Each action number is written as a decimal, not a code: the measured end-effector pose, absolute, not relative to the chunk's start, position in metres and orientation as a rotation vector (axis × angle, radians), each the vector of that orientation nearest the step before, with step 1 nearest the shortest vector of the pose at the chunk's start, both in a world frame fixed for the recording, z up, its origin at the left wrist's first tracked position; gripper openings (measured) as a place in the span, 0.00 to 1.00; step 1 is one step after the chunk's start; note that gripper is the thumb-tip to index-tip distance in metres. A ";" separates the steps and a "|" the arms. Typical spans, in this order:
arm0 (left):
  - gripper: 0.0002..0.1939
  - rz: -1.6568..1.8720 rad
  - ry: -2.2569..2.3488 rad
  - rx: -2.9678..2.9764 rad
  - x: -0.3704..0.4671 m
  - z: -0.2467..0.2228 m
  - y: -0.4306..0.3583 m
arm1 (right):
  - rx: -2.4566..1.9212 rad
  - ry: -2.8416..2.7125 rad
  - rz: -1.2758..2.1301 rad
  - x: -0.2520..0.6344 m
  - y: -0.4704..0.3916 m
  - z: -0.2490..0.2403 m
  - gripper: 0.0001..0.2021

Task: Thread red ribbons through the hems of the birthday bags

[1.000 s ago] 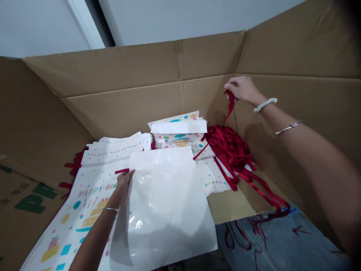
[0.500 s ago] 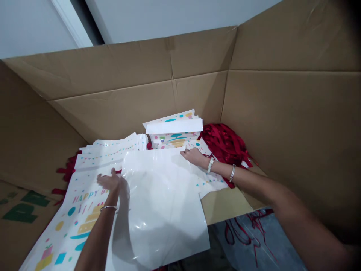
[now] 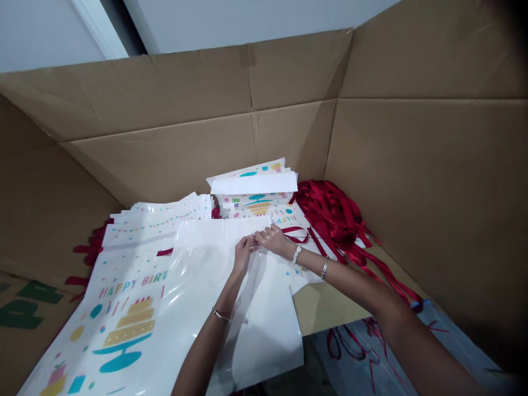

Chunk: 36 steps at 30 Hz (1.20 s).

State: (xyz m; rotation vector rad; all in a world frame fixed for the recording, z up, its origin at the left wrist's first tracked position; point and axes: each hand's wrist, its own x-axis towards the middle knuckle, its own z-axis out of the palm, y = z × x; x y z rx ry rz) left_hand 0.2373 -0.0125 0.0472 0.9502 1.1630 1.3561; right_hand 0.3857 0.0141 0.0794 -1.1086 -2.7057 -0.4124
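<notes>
Pinching the top edge of a glossy white bag [image 3: 231, 297] near centre of frame, both hands close together: left hand [image 3: 243, 254] w/ fingers pressed on the edge, right hand [image 3: 273, 240] just beside it, fingertips also closed on same edge. Cannot tell if a thin red ribbon [image 3: 297, 235] is also between right fingers; looping just right of that hand.

Lying flat, the white bag, on top of a printed "HAPPY BIRT…" bag [image 3: 124, 308] in lower left, overlapping it. Looks thin, light, slippery film, soft & floppy, probably creasing easily; best to take at the top rim w/ two hands, not by one corner, and not to pull hard.

Behind, centre: stack of more printed bags [image 3: 165, 214] fanned out, plus a smaller folded pile [image 3: 253, 184] upper centre. Right of centre: heap of red ribbons [image 3: 334, 214], some trailing to lower right. All inside a big cardboard box [image 3: 412, 165], walls filling left, top, right of frame.
</notes>
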 end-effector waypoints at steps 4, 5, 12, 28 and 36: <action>0.25 1.309 1.096 0.803 0.234 0.046 -0.009 | -1.069 -2.685 -0.428 0.388 0.018 0.072 0.16; 0.24 1.291 1.081 0.768 0.234 0.045 -0.008 | -1.065 -2.678 -0.429 0.388 0.019 0.069 0.15; 0.21 1.256 1.047 0.715 0.233 0.039 -0.002 | -1.035 -2.560 -0.281 0.396 0.024 0.056 0.11; 0.28 1.245 1.303 0.950 0.232 0.041 -0.010 | -0.983 -1.939 1.389 0.420 0.048 0.057 0.19; 0.28 1.222 1.266 0.875 0.230 0.042 -0.010 | -0.855 -1.724 1.713 0.419 0.048 0.059 0.18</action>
